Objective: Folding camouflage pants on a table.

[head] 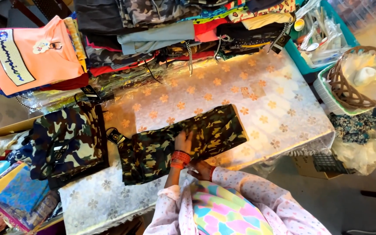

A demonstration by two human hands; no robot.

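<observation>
Single head-worn view, looking steeply down from above the person's own chest and sleeves at the bottom edge. The desk (257, 93) with its flower-patterned cover fills the middle at close range. Folded clothing stacks (162, 26) lie at the far edge, a wicker basket (349, 87) at right, floor at lower right. No second view overlaps.
</observation>
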